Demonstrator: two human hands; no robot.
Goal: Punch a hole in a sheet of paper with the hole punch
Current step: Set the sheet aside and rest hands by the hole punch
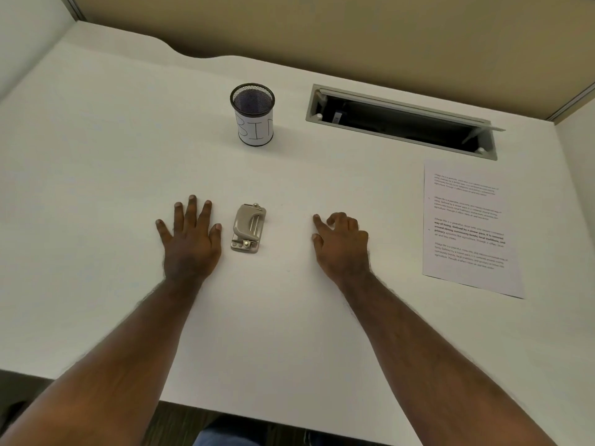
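A small silver-grey hole punch (247, 227) stands on the white desk between my two hands. My left hand (190, 239) lies flat on the desk just left of the punch, fingers spread, holding nothing. My right hand (341, 244) rests on the desk a hand's width right of the punch, fingers loosely curled with the forefinger stretched out, holding nothing. A printed sheet of paper (470, 228) lies flat at the right side of the desk, well apart from both hands.
A black mesh cup (252, 114) with a white label reading "BIN" stands behind the punch. An open cable hatch (402, 122) is cut into the white desk (96, 188) at the back right. Partition walls close in the back and sides.
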